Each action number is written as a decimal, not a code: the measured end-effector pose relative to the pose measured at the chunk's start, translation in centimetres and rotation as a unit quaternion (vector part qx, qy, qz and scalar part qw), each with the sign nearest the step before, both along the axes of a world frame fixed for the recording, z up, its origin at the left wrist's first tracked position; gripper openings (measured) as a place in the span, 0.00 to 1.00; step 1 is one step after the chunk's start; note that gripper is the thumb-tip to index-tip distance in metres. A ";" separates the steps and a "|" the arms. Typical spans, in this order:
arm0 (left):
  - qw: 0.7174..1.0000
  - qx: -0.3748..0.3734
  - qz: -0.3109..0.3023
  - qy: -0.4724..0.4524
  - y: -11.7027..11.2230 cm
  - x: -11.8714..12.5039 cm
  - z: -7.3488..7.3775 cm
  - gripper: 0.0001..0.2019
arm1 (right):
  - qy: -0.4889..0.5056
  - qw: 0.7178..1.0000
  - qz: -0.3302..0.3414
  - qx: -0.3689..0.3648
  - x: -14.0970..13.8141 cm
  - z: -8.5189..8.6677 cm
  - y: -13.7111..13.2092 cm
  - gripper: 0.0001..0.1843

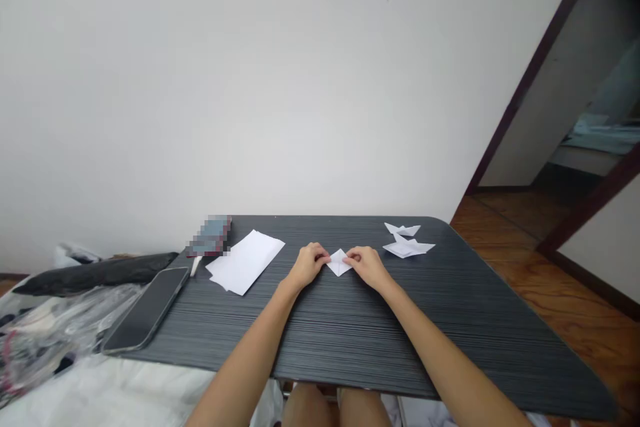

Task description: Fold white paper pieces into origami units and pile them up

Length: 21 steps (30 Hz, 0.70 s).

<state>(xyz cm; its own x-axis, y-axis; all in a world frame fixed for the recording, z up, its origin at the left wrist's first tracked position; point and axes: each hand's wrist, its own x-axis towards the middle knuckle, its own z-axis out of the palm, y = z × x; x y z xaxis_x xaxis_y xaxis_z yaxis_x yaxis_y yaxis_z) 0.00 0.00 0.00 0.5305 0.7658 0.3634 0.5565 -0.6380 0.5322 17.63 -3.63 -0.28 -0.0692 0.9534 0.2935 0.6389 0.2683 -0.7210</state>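
Note:
A small piece of folded white paper [339, 263], shaped like a diamond, is between my hands over the middle of the dark table [350, 333]. My left hand [311, 263] pinches its left corner between thumb and fingers. At the opposite corner, my right hand [367, 264] grips it the same way. A crease runs across the paper. To the right lie folded paper boats, a nearer one [409, 247] and a farther one [402, 229].
Loose white sheets [247, 261] lie left of my hands. Beyond them is a partly pixelated object [210, 235]. A smartphone [147, 307] rests at the table's left edge, beside plastic bags [85, 313] and a long black item [100, 273]. A white wall stands behind.

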 end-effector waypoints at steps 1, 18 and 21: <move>1.000 -0.004 0.001 0.003 0.0 0.0 0.1 0.06 | 0.019 1.000 -0.003 -0.017 0.1 -0.1 0.2 0.07; 0.981 0.032 0.157 0.110 -0.9 1.6 -0.4 0.06 | -0.071 0.984 -0.050 -0.157 0.2 1.1 2.7 0.05; 0.974 0.021 0.182 0.135 -1.2 1.8 -0.1 0.06 | -0.096 0.977 -0.067 -0.177 0.1 1.3 3.3 0.09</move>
<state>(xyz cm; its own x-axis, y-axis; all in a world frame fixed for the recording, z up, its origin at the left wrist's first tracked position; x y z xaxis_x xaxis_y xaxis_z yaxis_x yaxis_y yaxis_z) 1.79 -1.25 -0.12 0.3063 0.9090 0.2828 0.8661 -0.3894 0.3134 17.69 -0.30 1.06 0.0416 0.9972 -0.0619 0.7836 -0.0710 -0.6172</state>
